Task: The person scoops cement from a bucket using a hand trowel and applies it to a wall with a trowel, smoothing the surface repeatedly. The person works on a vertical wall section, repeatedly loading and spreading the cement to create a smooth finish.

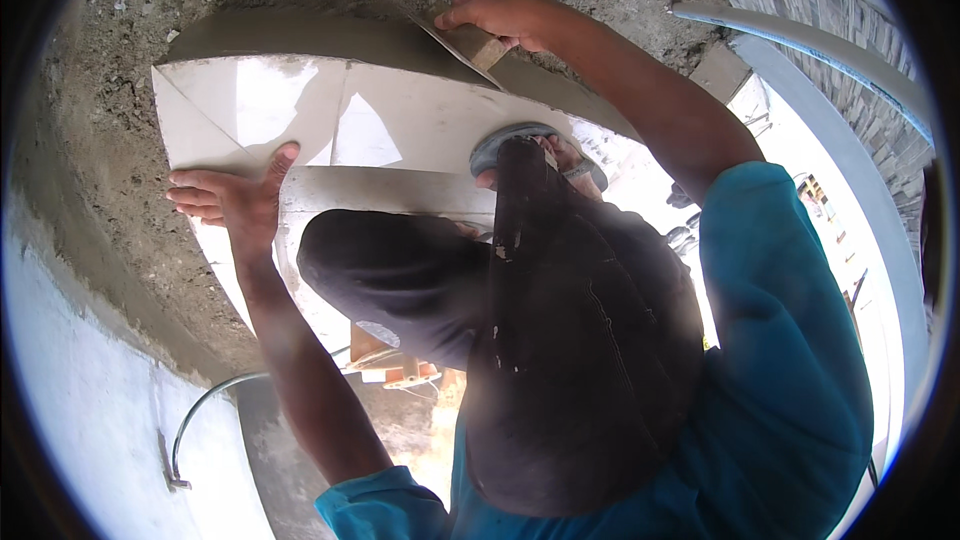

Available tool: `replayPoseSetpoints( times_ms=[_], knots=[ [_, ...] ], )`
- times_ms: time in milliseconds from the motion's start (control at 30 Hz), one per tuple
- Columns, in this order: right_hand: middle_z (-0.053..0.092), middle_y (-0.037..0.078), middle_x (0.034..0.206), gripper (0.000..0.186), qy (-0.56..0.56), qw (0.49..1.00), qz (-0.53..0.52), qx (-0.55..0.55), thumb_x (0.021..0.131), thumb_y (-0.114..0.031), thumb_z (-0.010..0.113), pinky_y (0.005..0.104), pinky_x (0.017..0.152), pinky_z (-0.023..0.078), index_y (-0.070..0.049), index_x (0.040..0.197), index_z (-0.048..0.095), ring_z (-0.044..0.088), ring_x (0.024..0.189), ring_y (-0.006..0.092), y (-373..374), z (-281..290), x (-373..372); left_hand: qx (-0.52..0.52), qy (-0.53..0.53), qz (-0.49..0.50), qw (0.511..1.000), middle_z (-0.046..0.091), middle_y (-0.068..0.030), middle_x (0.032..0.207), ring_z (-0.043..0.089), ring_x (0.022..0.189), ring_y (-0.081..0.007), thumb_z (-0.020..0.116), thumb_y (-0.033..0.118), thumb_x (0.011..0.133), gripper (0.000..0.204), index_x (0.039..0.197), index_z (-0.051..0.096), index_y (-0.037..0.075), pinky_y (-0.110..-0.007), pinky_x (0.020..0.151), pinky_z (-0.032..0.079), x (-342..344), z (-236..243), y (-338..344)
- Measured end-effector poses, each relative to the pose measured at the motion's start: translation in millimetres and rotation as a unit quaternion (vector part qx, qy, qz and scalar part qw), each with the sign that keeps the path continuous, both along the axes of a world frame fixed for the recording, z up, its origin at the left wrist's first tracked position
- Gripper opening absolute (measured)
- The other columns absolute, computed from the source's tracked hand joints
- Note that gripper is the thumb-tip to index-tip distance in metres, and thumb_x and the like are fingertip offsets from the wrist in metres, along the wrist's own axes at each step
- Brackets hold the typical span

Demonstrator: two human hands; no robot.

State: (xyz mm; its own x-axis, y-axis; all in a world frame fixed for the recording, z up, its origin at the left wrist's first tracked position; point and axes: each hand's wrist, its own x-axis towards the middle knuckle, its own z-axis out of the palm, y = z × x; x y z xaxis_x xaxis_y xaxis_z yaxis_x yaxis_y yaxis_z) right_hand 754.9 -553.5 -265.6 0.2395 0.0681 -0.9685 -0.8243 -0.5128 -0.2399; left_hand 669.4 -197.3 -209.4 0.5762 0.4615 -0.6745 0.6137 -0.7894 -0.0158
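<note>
My right hand (510, 12) grips a flat trowel (472, 44) by its wooden handle. The blade meets a smooth grey mortar band (300, 35) along the far edge of a pale tiled step (425, 110). With thumb and fingers spread, my left hand (245, 202) is at the left edge of the tiles. Nothing shows in that hand. Between my arms, a sandaled foot (520, 145) stands on the tiles, below my dark trouser leg (560, 340).
Rough cement and rubble (130, 0) lie past the mortar. A thin hose (212, 395) curves by the whitish wall (110, 410) at left. At right, a pale pipe (800, 35) runs beside stone cladding (840, 15). Orange-brown items (390, 365) lie below my left knee.
</note>
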Motion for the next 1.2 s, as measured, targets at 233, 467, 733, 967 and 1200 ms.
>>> replayPoseSetpoints(
  times_ms=[233,467,733,967,1200],
  knots=[
    [0.053,0.001,0.07,0.036,-0.026,0.999,-0.004,0.041,0.078,-0.029,0.084,0.0323,0.061,0.046,-0.001,0.097,0.07,0.054,0.065,0.0145,55.1,6.7,35.3,-0.019,-0.009,0.0,1.0,-0.027,-0.0416,0.152,-0.026,0.144,-0.0543,0.084,0.077,0.052,0.17,0.147,-0.029,-0.007,-0.063,0.118,-0.005,-3.8,1.5,0.9],
    [0.068,0.014,0.087,0.034,-0.031,0.99,-0.067,0.12,0.081,-0.018,0.08,0.0373,0.07,0.063,0.009,0.097,0.068,0.07,0.076,0.0246,115.1,-5.4,66.3,-0.027,-0.011,0.0,1.0,-0.029,-0.0417,0.151,-0.027,0.143,-0.0553,0.085,0.076,0.051,0.171,0.146,-0.03,-0.007,-0.064,0.117,-0.005,-3.1,-1.1,1.6],
    [0.071,0.014,0.087,0.023,0.003,0.956,-0.117,0.27,0.092,-0.02,0.066,0.0434,0.063,0.06,0.001,0.098,0.071,0.07,0.074,0.0277,177.9,-19.2,103.3,-0.026,-0.012,0.002,1.0,-0.03,-0.0421,0.15,-0.028,0.142,-0.0558,0.085,0.076,0.051,0.171,0.147,-0.031,-0.005,-0.064,0.117,-0.006,-7.6,-3.9,5.1],
    [0.069,0.011,0.085,0.02,-0.041,0.969,-0.08,0.229,0.093,-0.021,0.066,0.0402,0.057,0.056,-0.002,0.1,0.069,0.068,0.069,0.022,97.3,24.9,102.0,-0.008,0.006,0.001,1.0,-0.025,-0.0401,0.153,-0.023,0.145,-0.053,0.085,0.074,0.055,0.166,0.148,-0.027,-0.007,-0.06,0.12,-0.003,-3.0,3.8,1.2],
    [0.069,0.011,0.096,0.053,0.085,0.995,-0.046,0.002,0.084,-0.031,0.08,0.0254,0.055,0.049,-0.001,0.124,0.06,0.067,0.075,0.0129,-27.7,29.2,3.2,-0.058,-0.026,0.025,0.998,-0.032,-0.0409,0.15,-0.03,0.142,-0.0535,0.085,0.077,0.051,0.172,0.145,-0.032,-0.006,-0.063,0.117,-0.009,-4.3,3.7,0.4]
  ],
)
